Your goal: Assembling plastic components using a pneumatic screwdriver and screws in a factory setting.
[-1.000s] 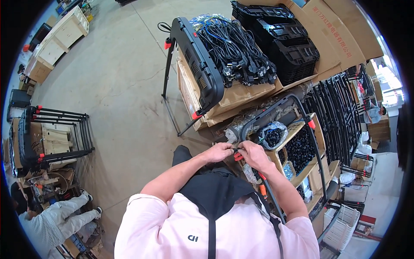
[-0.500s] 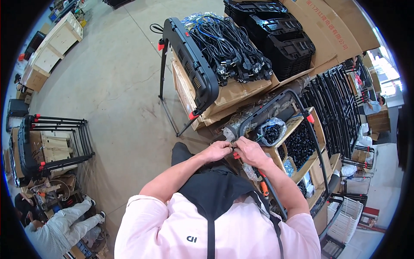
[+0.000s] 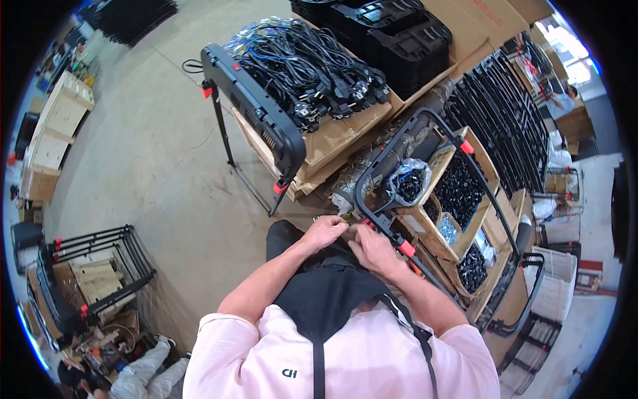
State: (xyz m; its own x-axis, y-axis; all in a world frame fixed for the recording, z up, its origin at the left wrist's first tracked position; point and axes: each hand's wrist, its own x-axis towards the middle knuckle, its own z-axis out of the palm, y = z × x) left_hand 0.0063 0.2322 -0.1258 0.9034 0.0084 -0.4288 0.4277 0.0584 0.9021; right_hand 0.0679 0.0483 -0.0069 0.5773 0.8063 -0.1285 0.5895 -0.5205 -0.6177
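Both of my hands meet in front of my dark apron, beside the lower left corner of a black tubular frame (image 3: 362, 189) with red clips. My left hand (image 3: 324, 233) is closed, its fingertips pinched together towards the right hand. Curled close to it is my right hand (image 3: 373, 250), with thumb and fingers bent in. Whatever small thing lies between the fingertips is too small and too hidden to name. Just right of my right hand, a red clip (image 3: 407, 248) sits on the frame's near tube.
Beyond the frame stands a wooden bin (image 3: 435, 234) with black parts, and a clear bag (image 3: 409, 185) of them. Ahead, black power cords (image 3: 319, 80) are heaped beside a black panel on legs (image 3: 256, 110). Stacked black frames (image 3: 498, 120) lean at right; a person (image 3: 143, 372) is lower left.
The whole view has shifted, with the cord pile and panel now further left. My right hand has drawn slightly down and away from the left; the red clip beside it now shows more.
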